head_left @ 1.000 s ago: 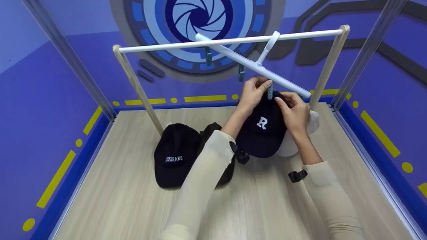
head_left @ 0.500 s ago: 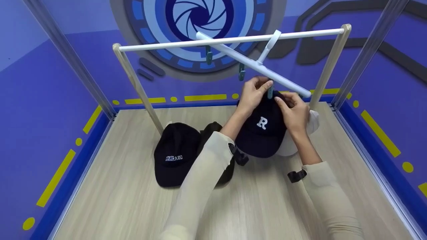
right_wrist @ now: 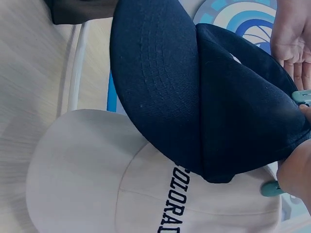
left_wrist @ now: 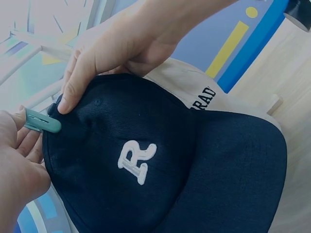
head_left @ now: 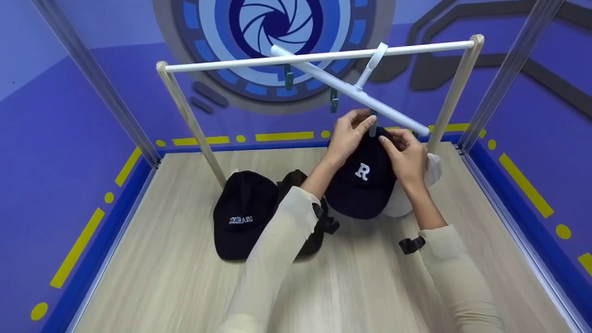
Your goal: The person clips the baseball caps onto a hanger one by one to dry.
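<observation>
A dark navy cap (head_left: 360,185) with a white R hangs beneath the white hanger (head_left: 347,88), its brim downward. My left hand (head_left: 348,136) pinches the green clothespin (head_left: 373,128) at the cap's crown; in the left wrist view the clothespin (left_wrist: 43,121) lies over the cap's edge. With thumb and fingers, my right hand (head_left: 409,155) pinches the crown just right of that clothespin. Behind the navy cap is a white cap (right_wrist: 87,170) with dark lettering, and another green clothespin (right_wrist: 271,188) is at its edge. The right wrist view hides part of both hands.
A rack with a white rod (head_left: 222,64) and wooden posts (head_left: 455,92) holds the slanted hanger. Free clothespins (head_left: 334,101) dangle from its left half. On the wooden tabletop (head_left: 185,286) lie a black lettered cap (head_left: 243,212) and a dark cap (head_left: 314,245), partly behind the left sleeve.
My left hand and forearm have shifted slightly left and down, still at the clothespin. The right hand and the navy cap have hardly moved.
</observation>
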`<move>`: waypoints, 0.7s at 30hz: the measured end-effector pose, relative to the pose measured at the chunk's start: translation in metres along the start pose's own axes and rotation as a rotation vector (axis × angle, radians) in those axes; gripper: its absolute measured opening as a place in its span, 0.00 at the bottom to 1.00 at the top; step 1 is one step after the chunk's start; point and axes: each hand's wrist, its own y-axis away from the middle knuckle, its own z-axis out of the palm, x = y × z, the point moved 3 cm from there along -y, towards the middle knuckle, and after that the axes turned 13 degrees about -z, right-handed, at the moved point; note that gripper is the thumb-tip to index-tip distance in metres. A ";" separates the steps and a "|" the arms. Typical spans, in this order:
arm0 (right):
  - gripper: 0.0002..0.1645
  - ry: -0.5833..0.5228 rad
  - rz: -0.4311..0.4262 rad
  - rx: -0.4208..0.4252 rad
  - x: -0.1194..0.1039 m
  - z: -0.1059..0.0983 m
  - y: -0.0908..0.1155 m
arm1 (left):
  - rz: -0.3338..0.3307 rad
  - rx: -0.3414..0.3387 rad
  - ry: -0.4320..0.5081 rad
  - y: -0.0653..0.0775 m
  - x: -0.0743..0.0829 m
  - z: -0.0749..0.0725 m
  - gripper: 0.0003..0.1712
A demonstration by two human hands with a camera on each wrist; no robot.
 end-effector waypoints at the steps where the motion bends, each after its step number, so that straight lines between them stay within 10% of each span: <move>1: 0.14 0.001 -0.003 -0.006 0.004 0.001 0.000 | 0.005 0.001 0.002 0.000 -0.001 0.000 0.20; 11: 0.15 0.007 -0.006 -0.054 0.029 0.002 0.004 | 0.052 0.003 -0.036 0.004 -0.007 -0.004 0.21; 21: 0.17 0.039 -0.011 -0.108 -0.002 -0.005 0.008 | 0.219 0.037 -0.259 0.023 -0.020 -0.010 0.23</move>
